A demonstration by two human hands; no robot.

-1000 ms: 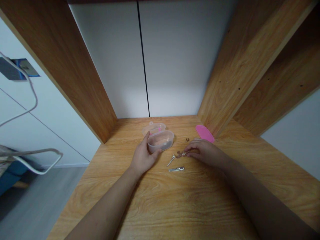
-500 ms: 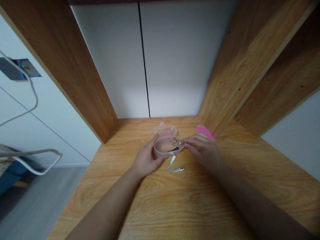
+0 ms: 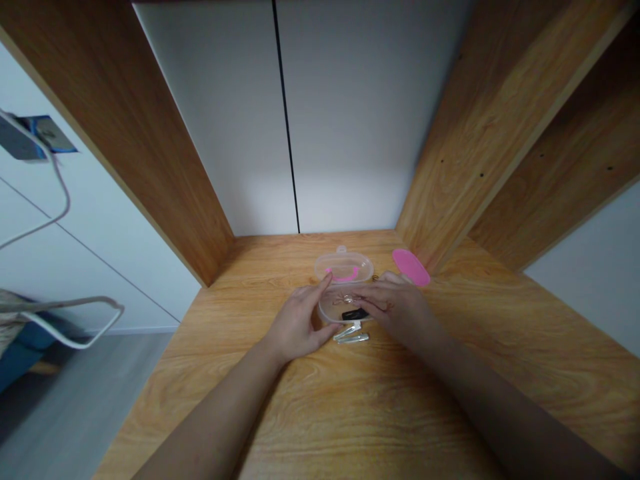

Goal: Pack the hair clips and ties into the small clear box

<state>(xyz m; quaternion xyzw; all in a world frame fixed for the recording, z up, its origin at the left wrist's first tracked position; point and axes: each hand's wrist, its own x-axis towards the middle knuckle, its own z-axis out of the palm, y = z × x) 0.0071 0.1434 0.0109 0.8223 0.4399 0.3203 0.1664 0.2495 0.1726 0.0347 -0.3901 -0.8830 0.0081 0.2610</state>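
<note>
The left hand (image 3: 297,327) has its fingers clamped on the near-left end of a clear oval plastic box (image 3: 326,312), the thumb low at the near side and the forefinger up at the far rim. The right hand (image 3: 407,310) reaches over the box's other end, its fingertips inside the rim; whether they are pressed together or apart cannot be told, as the back of the hand hides them. Right at those right fingertips, within the box, is a thin rose-gold metal hair ornament (image 3: 349,299), touching or nearly touching them. A black clip (image 3: 354,314) lies in the box just below the same fingertips. Beyond the left forefinger, the clear lid (image 3: 323,268) is laid back flat, with a curved pink strip (image 3: 345,278) on it. Just to the right of the left thumb tip, two silver hair clips (image 3: 354,339) lie side by side on the wooden bench (image 3: 320,413), close to the box's near wall. A small dark ring (image 3: 375,277) shows just past the right fingers, and a pink oval plate (image 3: 411,267) lies farther beyond the right knuckles, near a wooden upright (image 3: 450,173)
</note>
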